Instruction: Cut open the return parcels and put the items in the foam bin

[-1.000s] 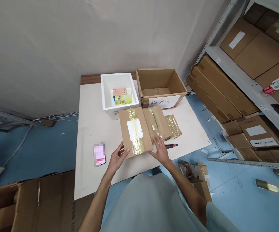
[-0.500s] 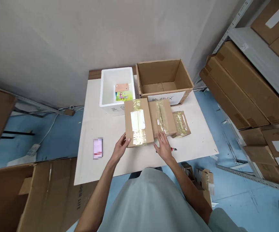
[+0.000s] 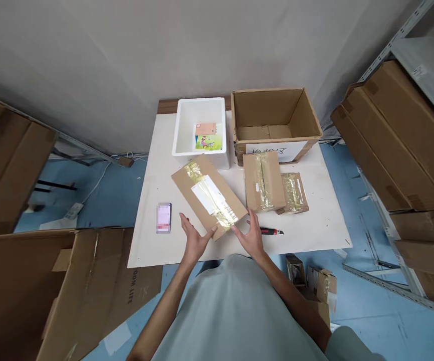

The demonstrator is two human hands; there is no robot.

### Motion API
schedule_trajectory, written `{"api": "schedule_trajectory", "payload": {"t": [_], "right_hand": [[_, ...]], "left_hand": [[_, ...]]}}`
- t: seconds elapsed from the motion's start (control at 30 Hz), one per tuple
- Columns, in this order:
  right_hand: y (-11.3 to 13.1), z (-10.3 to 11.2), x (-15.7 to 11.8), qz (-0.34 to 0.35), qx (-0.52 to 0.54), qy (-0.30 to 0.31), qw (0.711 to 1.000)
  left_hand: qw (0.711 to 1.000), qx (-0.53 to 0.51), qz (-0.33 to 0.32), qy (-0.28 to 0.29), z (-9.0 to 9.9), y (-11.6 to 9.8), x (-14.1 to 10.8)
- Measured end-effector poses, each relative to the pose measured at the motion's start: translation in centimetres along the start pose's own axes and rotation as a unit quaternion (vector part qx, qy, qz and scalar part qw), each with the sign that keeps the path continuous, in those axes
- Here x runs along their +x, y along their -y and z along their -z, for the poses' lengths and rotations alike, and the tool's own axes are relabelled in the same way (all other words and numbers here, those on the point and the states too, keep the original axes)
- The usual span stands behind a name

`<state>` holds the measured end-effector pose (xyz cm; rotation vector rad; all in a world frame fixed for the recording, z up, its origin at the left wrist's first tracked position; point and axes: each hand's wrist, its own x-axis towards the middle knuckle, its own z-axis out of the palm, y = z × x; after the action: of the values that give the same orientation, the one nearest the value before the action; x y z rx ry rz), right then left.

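Observation:
A taped cardboard box (image 3: 202, 188) with a white label lies askew in front of me, its far end pointing left. My right hand (image 3: 252, 236) grips its near right corner between thumb and fingers. At the near left corner, the thumb of my left hand (image 3: 195, 243) touches the box, while the other fingers spread out away from its side. Right of it sit a second taped cardboard box (image 3: 252, 183) and a smaller taped box (image 3: 295, 193). A red and black utility knife (image 3: 271, 231) lies beside my right hand, partly hidden by it.
At the back of the table (image 3: 145, 240) stand a white foam bin (image 3: 175, 138) with booklets (image 3: 208, 142) inside and an open cardboard carton (image 3: 239, 146). A phone (image 3: 163, 218) lies at left. Shelving with boxes (image 3: 393, 135) is on the right; a large open carton (image 3: 100, 281) is lower left.
The labelled box has turned counterclockwise, its far end swinging left, away from the second box. My right hand has moved from the second box to the labelled box's corner. More of the knife shows.

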<state>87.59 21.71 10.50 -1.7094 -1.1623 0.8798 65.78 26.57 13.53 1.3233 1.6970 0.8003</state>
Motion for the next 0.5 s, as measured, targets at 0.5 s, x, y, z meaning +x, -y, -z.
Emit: {"api": "schedule_trajectory", "payload": {"t": [0.5], "right_hand": [[0.7, -1.7, 1.6, -0.083, 0.112, 0.006, 0.99]], "left_hand": [[0.986, 0.14, -0.086, -0.035, 13.3, 3.2, 7.7]]}}
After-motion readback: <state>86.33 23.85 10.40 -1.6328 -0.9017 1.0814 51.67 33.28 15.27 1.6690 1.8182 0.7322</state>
